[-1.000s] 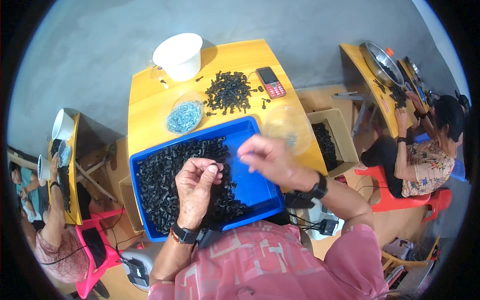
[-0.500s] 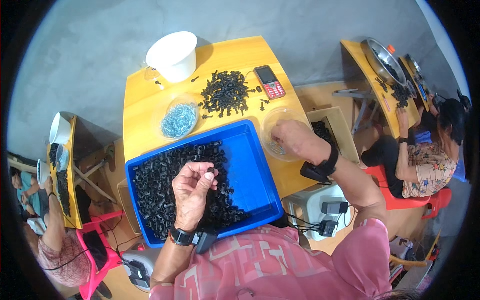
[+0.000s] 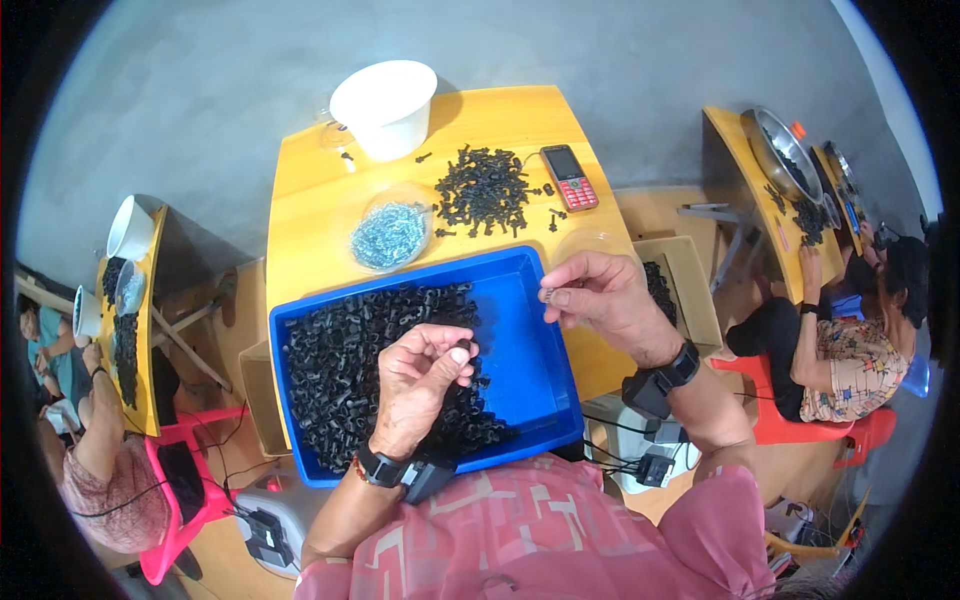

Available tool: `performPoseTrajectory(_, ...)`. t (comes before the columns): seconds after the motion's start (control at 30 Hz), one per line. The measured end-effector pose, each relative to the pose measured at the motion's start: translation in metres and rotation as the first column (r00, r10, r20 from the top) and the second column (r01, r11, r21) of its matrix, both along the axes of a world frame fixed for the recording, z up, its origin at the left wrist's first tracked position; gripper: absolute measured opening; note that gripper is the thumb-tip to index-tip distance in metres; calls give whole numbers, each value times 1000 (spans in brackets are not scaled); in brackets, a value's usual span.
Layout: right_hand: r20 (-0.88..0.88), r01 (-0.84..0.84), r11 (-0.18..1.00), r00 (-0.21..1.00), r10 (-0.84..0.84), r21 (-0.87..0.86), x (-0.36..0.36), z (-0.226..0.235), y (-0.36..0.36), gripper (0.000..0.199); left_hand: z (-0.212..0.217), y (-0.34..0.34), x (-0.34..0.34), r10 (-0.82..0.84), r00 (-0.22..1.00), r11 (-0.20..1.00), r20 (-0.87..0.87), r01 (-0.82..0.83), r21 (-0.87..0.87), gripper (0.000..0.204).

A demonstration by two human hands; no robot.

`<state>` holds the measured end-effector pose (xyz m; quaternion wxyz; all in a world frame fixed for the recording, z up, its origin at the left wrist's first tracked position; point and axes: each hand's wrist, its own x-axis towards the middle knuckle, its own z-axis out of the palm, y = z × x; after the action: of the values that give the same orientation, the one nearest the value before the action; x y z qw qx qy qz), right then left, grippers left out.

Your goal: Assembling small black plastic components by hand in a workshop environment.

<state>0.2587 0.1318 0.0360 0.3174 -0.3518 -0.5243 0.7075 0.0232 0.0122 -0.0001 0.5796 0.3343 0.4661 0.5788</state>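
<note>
blue tray (image 3: 528,345), black parts (image 3: 340,370), yellow table (image 3: 310,215)

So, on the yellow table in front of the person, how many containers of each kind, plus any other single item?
Blue tray: 1
White bucket: 1
Clear bowl of silvery bits: 1
Empty clear bowl: 1
Red phone: 1
Total: 5

Assembly workshop: parts-laden worktables (image 3: 320,200)

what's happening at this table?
A person at a yellow table works over a blue tray of small black parts. The left hand pinches one black part above the tray; the right hand pinches a tiny metal piece. Beyond the tray sit a clear dish of metal bits, a loose black pile, a phone and a white bucket.
</note>
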Motion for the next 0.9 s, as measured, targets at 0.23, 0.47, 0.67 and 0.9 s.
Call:
performPoseTrajectory(0.23,-125,-74,995,989,83,71,-38,-6,-11,12,3,-2,-1,3,1000,1000,-5,-3,29,20)
performPoseTrajectory(0.47,-115,-106,981,985,126,164,-59,-1,-16,11,3,-2,-4,17,998,998,59,-20,55,21)
performPoseTrajectory(0.67,-117,-93,979,986,116,181,-64,-3,-17,11,2,-2,-6,27,998,999,48,-29,35,19)
performPoseTrajectory(0.9,-132,-85,982,985,108,166,-60,-6,-18,10,2,-2,-6,40,999,999,25,-41,35,20)
